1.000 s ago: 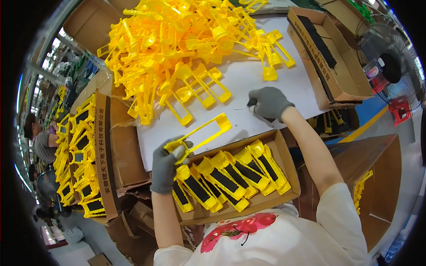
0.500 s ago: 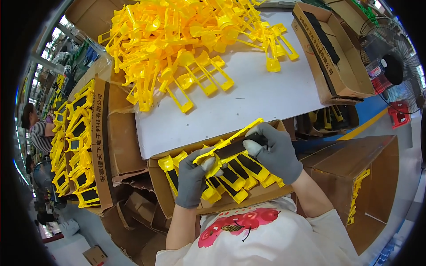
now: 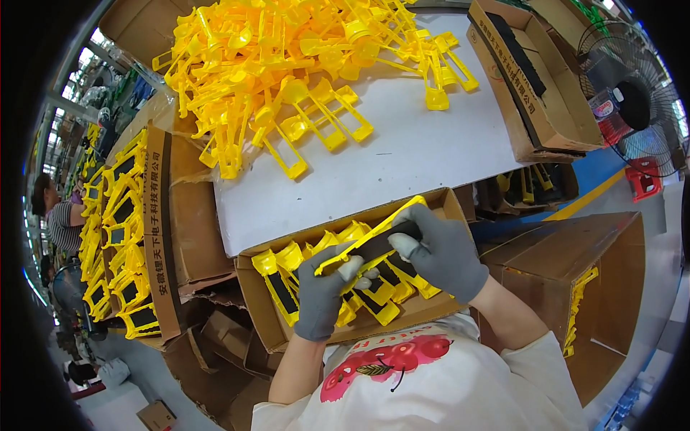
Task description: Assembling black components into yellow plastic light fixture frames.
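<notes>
Both hands gloved in gray, both closed on the same pc. L hand (image 3: pixel 321 298) grips the lower-left end of a yellow frame (image 3: pixel 381 228), thumb and fingers wrapped round it. R hand (image 3: pixel 451 260) is closed at the upper-right end, gripping the black strip (image 3: pixel 375 248) that lies along the frame's near side, thumb on the strip. Frame is tilted, right end higher in view, seen approx edge-on; can't tell if strip is fully seated.

Held pc is above an open ctn (image 3: pixel 253 305) at the table's near edge. Inside: slanted row of yellow frames w/ black pads (image 3: pixel 277 287), partly hidden by hands.

White table (image 3: pixel 402 161) behind that. Big heap of bare yellow frames (image 3: pixel 266 68) at far side, a few spilling toward the near edge. Long cardboard box (image 3: pixel 503 90) on the R side, more black strips (image 3: pixel 514 52) in it.

L of table: another box (image 3: pixel 167 244), its yellow frames w/ black pads stacked beyond the wall. Far L: co-worker in striped top (image 3: pixel 63 226). R side: fan (image 3: pixel 632 104), red stool (image 3: pixel 643 179), large brown box (image 3: pixel 546 262) w/ yellow pcs (image 3: pixel 577 316) inside.
</notes>
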Demonstrator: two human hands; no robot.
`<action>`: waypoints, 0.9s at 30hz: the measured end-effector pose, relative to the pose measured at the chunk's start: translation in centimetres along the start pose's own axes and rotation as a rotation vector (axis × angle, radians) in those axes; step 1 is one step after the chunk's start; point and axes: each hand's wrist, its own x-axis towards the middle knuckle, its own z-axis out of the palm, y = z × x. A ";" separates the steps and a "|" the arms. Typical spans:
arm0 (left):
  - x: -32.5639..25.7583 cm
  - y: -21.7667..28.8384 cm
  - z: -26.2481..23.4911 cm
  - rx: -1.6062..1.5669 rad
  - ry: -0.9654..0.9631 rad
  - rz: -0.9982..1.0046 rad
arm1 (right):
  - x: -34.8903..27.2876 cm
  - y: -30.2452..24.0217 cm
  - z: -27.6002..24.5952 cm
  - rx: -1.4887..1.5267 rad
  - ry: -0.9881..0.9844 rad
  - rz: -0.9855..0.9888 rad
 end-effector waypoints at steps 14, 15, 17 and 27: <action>-3.1 -2.5 -3.9 0.217 -0.129 -0.082 | -5.8 2.2 0.9 -0.142 -0.309 0.062; -3.2 -2.6 -3.8 0.244 -0.121 -0.082 | -6.2 2.3 1.3 -0.157 -0.291 0.103; -3.2 -1.8 -3.8 0.300 -0.100 -0.139 | -7.0 3.1 2.3 -0.168 -0.282 0.059; -1.7 7.8 -18.6 0.776 -0.036 -0.144 | -4.8 4.3 -1.0 -0.447 0.131 -0.227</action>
